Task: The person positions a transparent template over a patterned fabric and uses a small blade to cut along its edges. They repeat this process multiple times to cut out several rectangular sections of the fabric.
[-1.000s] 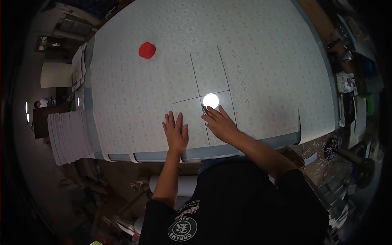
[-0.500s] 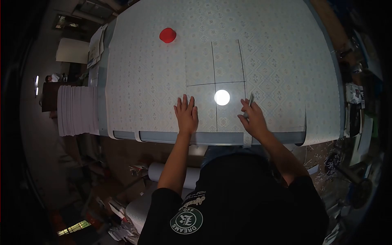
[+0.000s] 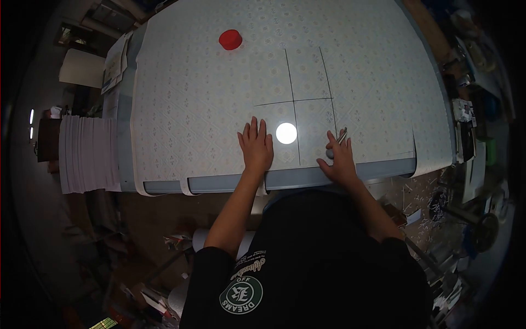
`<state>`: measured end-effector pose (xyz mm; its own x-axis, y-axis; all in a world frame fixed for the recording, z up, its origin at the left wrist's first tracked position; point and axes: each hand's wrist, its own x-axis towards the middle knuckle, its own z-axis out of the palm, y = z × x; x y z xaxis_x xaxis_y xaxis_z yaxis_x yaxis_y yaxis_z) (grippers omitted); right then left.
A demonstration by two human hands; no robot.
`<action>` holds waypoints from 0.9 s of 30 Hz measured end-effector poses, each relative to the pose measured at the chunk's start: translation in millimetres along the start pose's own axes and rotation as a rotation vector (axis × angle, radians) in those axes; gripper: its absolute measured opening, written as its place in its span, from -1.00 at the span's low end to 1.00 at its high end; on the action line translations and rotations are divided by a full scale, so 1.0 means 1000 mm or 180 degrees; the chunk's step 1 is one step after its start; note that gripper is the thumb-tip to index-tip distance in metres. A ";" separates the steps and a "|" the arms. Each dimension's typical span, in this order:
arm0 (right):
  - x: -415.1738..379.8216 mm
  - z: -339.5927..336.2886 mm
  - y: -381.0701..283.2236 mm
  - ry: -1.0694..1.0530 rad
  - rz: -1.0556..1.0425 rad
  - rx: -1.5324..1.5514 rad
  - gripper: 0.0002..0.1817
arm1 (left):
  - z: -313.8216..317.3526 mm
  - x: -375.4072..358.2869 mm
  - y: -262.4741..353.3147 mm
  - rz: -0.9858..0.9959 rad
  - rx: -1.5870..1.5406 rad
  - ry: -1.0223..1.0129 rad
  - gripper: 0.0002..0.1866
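My left hand [image 3: 256, 149] lies flat on a pale patterned sheet [image 3: 186, 120], fingers stretched forward, left of some dark drawn lines. My right hand [image 3: 343, 164] is near the table's front edge, its thumb out to the side. Between its fingers sits a slim grey tool [image 3: 343, 135]; one end points up and away, and a rounded grey part shows by the thumb. Its exact kind is not clear. Long dark lines and one crossing line [image 3: 313, 100] mark the sheet ahead of both hands. A bright white round spot [image 3: 286, 133] shines between my hands.
A red round cap-like object [image 3: 230, 39] rests farther back on the sheet. To the left stands a tall stack of white sheets [image 3: 89, 154], with loose papers [image 3: 115, 63] behind it. The blue-grey table edge [image 3: 307, 174] runs in front of my body. Scraps litter the floor at right.
The view has shifted and tilted slightly. My right hand has drawn back a little from the crossing line, its thumb spread wider; the tool is still in it. The left hand stays flat.
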<state>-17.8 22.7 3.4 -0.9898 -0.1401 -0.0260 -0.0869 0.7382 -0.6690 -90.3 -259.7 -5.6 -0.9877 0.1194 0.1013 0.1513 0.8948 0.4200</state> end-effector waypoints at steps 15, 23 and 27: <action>-0.006 0.025 0.003 0.1018 -0.0102 -0.0150 -0.16 | -0.014 -0.021 -0.001 0.0312 -0.0162 -0.0341 -0.18; -0.006 0.018 0.004 0.0753 0.0037 -0.0127 -0.14 | -0.008 -0.030 -0.009 0.0263 -0.0175 -0.0296 -0.20; -0.005 0.014 0.003 0.0715 -0.0079 -0.0312 -0.04 | -0.013 -0.039 0.000 0.0211 -0.0049 -0.0371 -0.13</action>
<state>-11.3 16.6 -8.4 -0.9865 -0.0168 0.1627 -0.1111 0.7985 -0.5917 -51.1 -270.4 2.1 -0.9733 0.2282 0.0242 0.2162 0.8766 0.4299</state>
